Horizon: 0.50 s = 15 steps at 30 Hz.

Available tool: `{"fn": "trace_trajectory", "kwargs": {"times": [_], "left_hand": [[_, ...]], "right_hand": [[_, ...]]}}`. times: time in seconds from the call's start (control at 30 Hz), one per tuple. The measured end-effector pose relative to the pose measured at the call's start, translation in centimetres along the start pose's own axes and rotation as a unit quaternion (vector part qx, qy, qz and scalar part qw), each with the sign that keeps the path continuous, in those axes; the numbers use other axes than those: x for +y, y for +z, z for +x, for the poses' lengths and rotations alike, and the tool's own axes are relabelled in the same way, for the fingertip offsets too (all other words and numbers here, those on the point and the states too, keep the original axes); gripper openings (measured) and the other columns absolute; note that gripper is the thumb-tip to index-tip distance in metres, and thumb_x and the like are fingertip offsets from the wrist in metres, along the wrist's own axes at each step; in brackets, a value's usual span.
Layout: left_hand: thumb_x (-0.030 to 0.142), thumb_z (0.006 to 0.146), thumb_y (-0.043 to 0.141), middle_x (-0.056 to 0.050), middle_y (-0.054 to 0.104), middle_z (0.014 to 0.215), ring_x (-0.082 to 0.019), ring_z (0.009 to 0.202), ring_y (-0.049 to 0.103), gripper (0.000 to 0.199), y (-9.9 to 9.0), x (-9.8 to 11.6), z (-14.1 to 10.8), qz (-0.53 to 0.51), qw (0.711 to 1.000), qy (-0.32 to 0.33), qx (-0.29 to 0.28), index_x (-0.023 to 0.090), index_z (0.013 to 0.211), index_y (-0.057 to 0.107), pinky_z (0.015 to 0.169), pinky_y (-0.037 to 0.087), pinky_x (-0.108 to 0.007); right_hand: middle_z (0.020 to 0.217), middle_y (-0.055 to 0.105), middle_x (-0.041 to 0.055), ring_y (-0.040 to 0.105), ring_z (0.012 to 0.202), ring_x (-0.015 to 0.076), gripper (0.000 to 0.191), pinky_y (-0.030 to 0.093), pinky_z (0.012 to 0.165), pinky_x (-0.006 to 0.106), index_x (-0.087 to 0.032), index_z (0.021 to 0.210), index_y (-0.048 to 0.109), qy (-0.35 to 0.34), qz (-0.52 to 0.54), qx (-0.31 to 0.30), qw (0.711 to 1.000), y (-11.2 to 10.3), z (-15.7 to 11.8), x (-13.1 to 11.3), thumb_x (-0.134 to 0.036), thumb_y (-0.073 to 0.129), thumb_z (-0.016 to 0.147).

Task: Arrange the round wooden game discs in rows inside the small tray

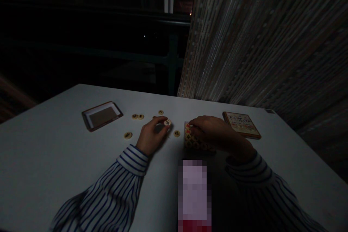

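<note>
Between the thumb and fingertips of my left hand (152, 135) is a round wooden piece (167, 122) with a dark character. My right hand (214, 130) reaches over a small tray (185, 138) filled with rows of round pieces. Its fingertips are at a red-marked piece (187, 125) in the back left corner, and whether they grip it is too dark to tell. One loose piece (176, 133) lies between my left hand and the tray. Left of my left hand are another piece (128, 135) and a touching pair (137, 116). A further piece (161, 112) lies behind it.
An open box lid or shallow box (102, 116) lies at the left on the white table (54, 145). A flat box with a printed cover (241, 124) is at the right. A string curtain (244, 36) hangs behind the table's right side.
</note>
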<state>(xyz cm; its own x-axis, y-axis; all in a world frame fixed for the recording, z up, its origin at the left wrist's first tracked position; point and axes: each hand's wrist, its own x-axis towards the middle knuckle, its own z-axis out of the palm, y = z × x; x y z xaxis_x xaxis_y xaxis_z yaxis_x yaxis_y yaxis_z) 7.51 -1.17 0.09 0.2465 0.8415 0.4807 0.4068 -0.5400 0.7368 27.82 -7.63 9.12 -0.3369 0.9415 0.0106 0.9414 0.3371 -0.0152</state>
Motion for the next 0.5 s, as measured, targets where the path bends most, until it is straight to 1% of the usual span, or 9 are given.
{"fn": "trace_trajectory", "kwargs": {"times": [0.17,0.37,0.5], "left_hand": [[0.036,0.075,0.057,-0.006,0.064,0.096,-0.018,0.09,0.06,0.029,0.0,0.4,-0.1,-0.011,1.0,-0.009,0.003,0.018,0.099,0.058,0.084,0.048,-0.032],[0.036,0.075,0.057,-0.007,0.064,0.097,-0.019,0.091,0.06,0.03,0.2,1.0,-0.3,-0.039,0.999,-0.013,-0.011,0.017,0.098,0.058,0.085,0.048,-0.033],[0.035,0.075,0.058,-0.006,0.065,0.095,-0.018,0.09,0.061,0.028,0.4,1.5,-0.6,-0.051,0.999,-0.01,-0.016,0.017,0.098,0.059,0.084,0.048,-0.031]], "right_hand": [[0.098,0.064,0.0085,0.057,0.091,0.0191,0.031,0.04,0.074,0.029,-0.018,0.106,0.058,0.002,-0.007,0.008,1.0,0.2,0.1,0.1,-0.028,0.035,0.088],[0.096,0.064,0.0083,0.058,0.087,0.0185,0.031,0.04,0.071,0.029,-0.018,0.106,0.059,0.004,-0.012,0.007,1.0,0.4,0.2,0.1,-0.029,0.035,0.088],[0.096,0.065,0.0073,0.058,0.086,0.0184,0.031,0.04,0.069,0.028,-0.019,0.105,0.059,0.003,-0.019,0.013,1.0,0.5,0.3,0.2,-0.029,0.035,0.088]]}}
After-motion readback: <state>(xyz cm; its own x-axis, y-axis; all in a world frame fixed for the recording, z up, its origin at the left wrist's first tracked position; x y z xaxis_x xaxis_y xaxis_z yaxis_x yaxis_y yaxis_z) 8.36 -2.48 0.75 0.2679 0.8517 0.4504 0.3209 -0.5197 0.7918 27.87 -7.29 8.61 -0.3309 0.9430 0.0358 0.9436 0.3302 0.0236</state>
